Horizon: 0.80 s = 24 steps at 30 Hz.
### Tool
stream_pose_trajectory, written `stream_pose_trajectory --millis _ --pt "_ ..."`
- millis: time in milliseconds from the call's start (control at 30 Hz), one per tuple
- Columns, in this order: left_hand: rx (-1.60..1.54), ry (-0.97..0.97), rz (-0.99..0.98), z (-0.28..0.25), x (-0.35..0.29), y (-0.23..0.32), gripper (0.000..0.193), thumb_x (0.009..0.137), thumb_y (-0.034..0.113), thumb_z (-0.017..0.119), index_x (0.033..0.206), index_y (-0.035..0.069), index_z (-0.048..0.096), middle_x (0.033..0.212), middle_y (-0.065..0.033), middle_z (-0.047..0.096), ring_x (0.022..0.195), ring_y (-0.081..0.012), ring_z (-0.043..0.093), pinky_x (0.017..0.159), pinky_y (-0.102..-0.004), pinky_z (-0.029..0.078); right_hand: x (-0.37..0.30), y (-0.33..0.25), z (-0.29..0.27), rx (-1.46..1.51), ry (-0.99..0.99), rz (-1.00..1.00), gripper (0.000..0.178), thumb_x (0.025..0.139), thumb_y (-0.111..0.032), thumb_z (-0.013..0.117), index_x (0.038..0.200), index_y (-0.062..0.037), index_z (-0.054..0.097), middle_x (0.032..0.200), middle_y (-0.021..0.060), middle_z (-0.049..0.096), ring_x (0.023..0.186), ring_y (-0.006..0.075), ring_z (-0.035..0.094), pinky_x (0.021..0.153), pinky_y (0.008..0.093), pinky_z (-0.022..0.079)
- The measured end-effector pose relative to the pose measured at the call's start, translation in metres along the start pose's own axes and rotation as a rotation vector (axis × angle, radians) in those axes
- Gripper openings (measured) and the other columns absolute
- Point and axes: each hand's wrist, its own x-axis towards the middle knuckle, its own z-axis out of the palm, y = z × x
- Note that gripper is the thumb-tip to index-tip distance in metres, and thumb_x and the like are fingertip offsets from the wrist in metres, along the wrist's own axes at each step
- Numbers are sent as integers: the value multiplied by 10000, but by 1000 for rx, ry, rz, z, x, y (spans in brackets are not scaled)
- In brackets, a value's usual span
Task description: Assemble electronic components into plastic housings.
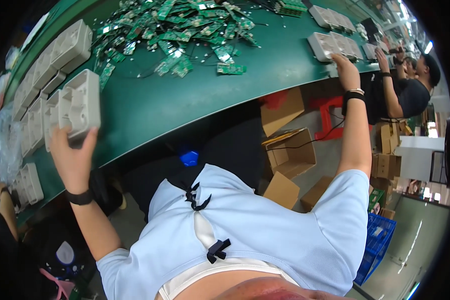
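My left hand (71, 161) grips the near edge of a white moulded plastic housing (81, 102), with the thumb on its right side and the fingers at its lower edge. The housing has open compartments and lies among other white housings at the left of the green bench. On the far right, my right hand (348, 74) has its fingertips closed on the near edge of another white plastic housing (323, 46). Its fingertips are partly hidden against that housing. A large heap of green circuit boards (185, 32) with short black wires lies between my hands, toward the back.
Rows of white housings (70, 45) stand along the bench's left side. A person in black (410, 92) works at the right; another person's arm (7, 212) shows at far left. Below the bench are open cardboard boxes (292, 152), a red stool (330, 117) and a blue crate (377, 242).
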Motion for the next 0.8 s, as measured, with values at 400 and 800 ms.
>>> stream_pose_trajectory --millis 400,800 --pt "-165 -73 212 -15 -59 66 646 668 340 947 1120 43 594 1395 -265 555 1304 -510 510 1234 -668 262 64 -296 -55 352 137 -309 270 957 -121 724 1226 -130 739 992 72 702 810 305 671 737 359 559" --pt "-146 -91 243 -3 -62 76 660 696 405 924 1137 38 597 1499 -296 476 1420 -505 426 1215 -697 222 76 -299 -76 723 -573 9 85 986 -106 726 1051 -53 736 1102 31 738 998 181 726 742 321 584"
